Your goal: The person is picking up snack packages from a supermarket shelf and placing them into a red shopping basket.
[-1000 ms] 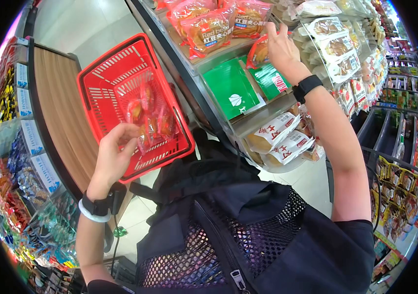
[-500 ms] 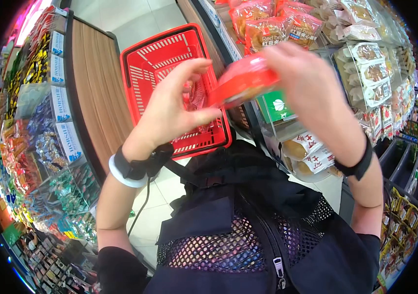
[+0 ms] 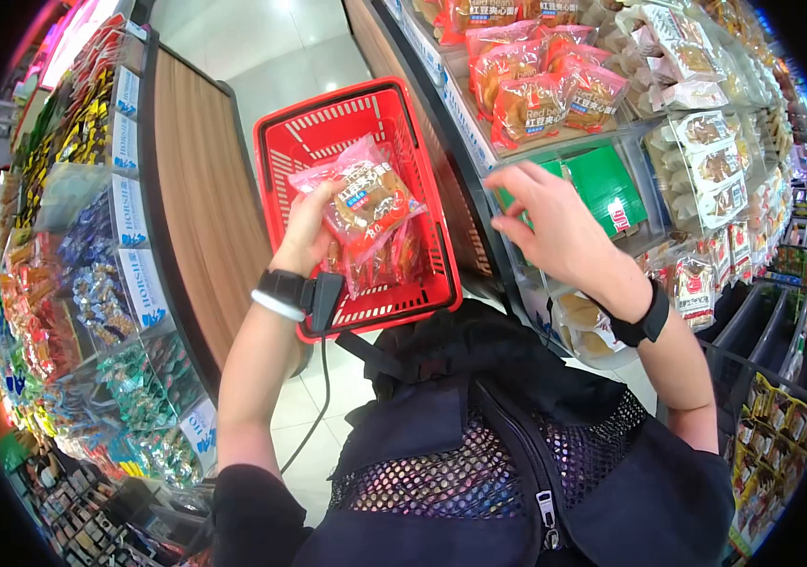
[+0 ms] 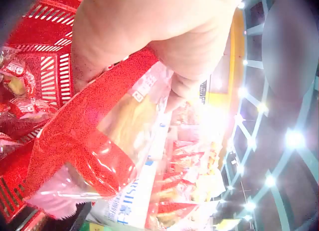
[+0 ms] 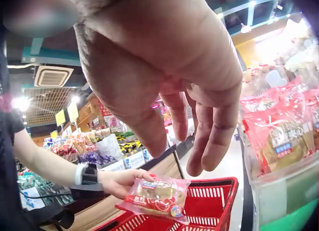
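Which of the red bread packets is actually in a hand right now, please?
The packet that the left hand holds over the red basket; the other packets lie inside the basket or sit on the shelf.

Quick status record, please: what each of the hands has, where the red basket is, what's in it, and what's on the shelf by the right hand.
left hand: grips a red bread packet, held over the basket
right hand: holds nothing, fingers loosely spread, in front of the shelf
red basket: below the held packet, open top; what supports it cannot be told
basket contents: several similar packets
shelf: row of red shelf packets above the right hand, green boxes beside it
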`<state>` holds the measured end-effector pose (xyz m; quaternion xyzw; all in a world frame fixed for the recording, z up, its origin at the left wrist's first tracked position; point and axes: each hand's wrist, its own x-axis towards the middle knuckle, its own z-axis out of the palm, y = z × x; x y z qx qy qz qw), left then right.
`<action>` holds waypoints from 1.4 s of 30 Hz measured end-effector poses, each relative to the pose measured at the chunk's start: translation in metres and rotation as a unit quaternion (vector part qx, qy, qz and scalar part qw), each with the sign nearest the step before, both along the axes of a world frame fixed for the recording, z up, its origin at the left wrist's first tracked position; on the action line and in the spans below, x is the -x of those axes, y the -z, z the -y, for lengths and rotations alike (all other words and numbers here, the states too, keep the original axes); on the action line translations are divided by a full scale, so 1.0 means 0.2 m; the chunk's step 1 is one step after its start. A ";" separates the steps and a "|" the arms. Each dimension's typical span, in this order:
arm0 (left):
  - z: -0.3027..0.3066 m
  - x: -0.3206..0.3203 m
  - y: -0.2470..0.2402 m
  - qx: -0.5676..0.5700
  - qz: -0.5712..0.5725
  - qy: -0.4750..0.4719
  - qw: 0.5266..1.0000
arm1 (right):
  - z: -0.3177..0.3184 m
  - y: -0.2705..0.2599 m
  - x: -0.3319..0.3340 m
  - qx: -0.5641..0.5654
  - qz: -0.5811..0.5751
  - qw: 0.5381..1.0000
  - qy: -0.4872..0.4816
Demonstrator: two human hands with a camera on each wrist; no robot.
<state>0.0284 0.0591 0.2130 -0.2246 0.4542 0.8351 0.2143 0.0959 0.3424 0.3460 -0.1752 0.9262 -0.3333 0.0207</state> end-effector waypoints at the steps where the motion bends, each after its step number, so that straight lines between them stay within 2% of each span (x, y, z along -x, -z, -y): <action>1: -0.01 0.04 0.12 -0.004 -0.003 0.001 1.000 | -0.02 0.00 -0.03 0.008 0.055 0.998 0.016; 2: -0.03 0.10 0.25 0.005 -0.002 -0.022 1.000 | -0.03 0.01 -0.06 0.016 0.110 0.993 0.033; 3: -0.04 0.14 0.33 0.014 -0.001 -0.044 0.999 | -0.05 0.01 -0.09 0.014 0.105 0.994 0.036; 5: -0.19 0.18 0.38 0.001 -0.033 -0.121 0.992 | -0.08 0.01 -0.15 0.015 0.126 0.990 0.058; 6: -0.22 0.24 0.57 0.069 -0.002 -0.165 0.984 | -0.11 0.00 -0.18 -0.005 0.129 0.990 0.058; 7: -0.25 0.25 0.62 0.124 0.002 -0.175 0.977 | -0.11 -0.01 -0.21 -0.007 0.127 0.990 0.065; 8: -0.26 0.27 0.75 0.202 -0.020 -0.173 0.964 | -0.12 -0.04 -0.24 -0.007 0.148 0.986 0.079; 9: -0.29 0.28 0.77 0.278 -0.044 -0.171 0.944 | -0.13 -0.06 -0.26 -0.008 0.167 0.982 0.093; 10: -0.31 0.27 0.79 0.273 -0.045 -0.164 0.947 | -0.14 -0.08 -0.29 -0.022 0.150 0.985 0.083; 11: -0.32 0.23 0.82 0.397 -0.066 -0.102 0.910 | -0.15 -0.09 -0.31 -0.026 0.152 0.984 0.090; 12: -0.32 0.20 0.82 0.512 -0.089 -0.038 0.853 | -0.15 -0.10 -0.34 -0.028 0.156 0.983 0.098; 13: -0.33 0.19 0.91 0.561 -0.122 -0.018 0.818 | -0.15 -0.10 -0.36 -0.027 0.161 0.981 0.104; 15: -0.35 0.14 1.02 0.554 -0.141 0.036 0.820 | -0.15 -0.10 -0.38 -0.022 0.181 0.975 0.128; 16: -0.38 0.11 0.97 0.554 -0.142 0.042 0.819 | -0.15 -0.10 -0.40 -0.020 0.188 0.974 0.129; 18: -0.45 0.04 0.89 0.581 -0.219 0.028 0.784 | -0.15 -0.09 -0.42 -0.025 0.199 0.971 0.128; 19: -0.44 0.03 0.92 0.581 -0.215 0.037 0.784 | -0.14 -0.08 -0.42 -0.024 0.207 0.969 0.132; 21: -0.38 0.04 0.97 0.573 -0.288 0.097 0.761 | -0.13 -0.08 -0.41 -0.029 0.223 0.968 0.111; 22: -0.34 0.03 0.98 0.625 -0.327 0.146 0.694 | -0.12 -0.08 -0.41 -0.029 0.227 0.968 0.106; 23: -0.31 0.02 1.00 0.626 -0.323 0.147 0.695 | -0.11 -0.08 -0.40 -0.028 0.230 0.967 0.104; 25: -0.26 0.01 1.01 0.627 -0.214 0.325 0.675 | -0.10 -0.07 -0.39 -0.027 0.243 0.965 0.091; 26: -0.23 0.01 1.02 0.627 -0.212 0.326 0.675 | -0.09 -0.06 -0.38 -0.027 0.245 0.965 0.090; 29: -0.20 0.02 1.03 0.521 -0.135 0.435 0.722 | -0.09 -0.03 -0.36 -0.033 0.254 0.964 0.070; 30: -0.21 0.03 0.94 0.519 -0.138 0.448 0.715 | -0.10 -0.03 -0.35 -0.026 0.248 0.967 0.044; 31: -0.19 0.06 1.02 0.510 -0.132 0.467 0.710 | -0.12 -0.04 -0.33 -0.021 0.243 0.970 0.020; 32: -0.17 0.06 1.01 0.535 -0.183 0.464 0.682 | -0.15 -0.04 -0.30 -0.026 0.246 0.969 0.009; 33: -0.14 0.07 1.10 0.577 -0.184 0.484 0.632 | -0.18 -0.03 -0.28 -0.019 0.239 0.971 0.010; 35: -0.12 0.05 1.04 0.595 -0.185 0.463 0.630 | -0.22 -0.08 -0.19 -0.019 0.270 0.962 0.046; 36: -0.12 0.03 1.01 0.611 -0.200 0.419 0.642 | -0.26 -0.06 -0.14 -0.025 0.239 0.969 0.057; 37: -0.14 0.04 0.91 0.606 -0.136 0.425 0.659 | -0.30 -0.05 -0.10 -0.042 0.209 0.974 0.072; 39: -0.17 0.02 0.88 0.681 -0.264 0.356 0.583 | -0.37 -0.02 -0.01 -0.064 0.163 0.979 0.103; 40: -0.16 0.06 0.90 0.652 -0.289 0.400 0.576 | -0.40 -0.02 0.05 -0.078 0.130 0.981 0.124; 41: -0.17 0.07 0.94 0.652 -0.292 0.395 0.578 | -0.43 -0.02 0.11 -0.092 0.097 0.980 0.145; 42: -0.19 0.07 0.90 0.653 -0.336 0.386 0.558 | -0.47 0.00 0.18 -0.107 0.111 0.971 0.182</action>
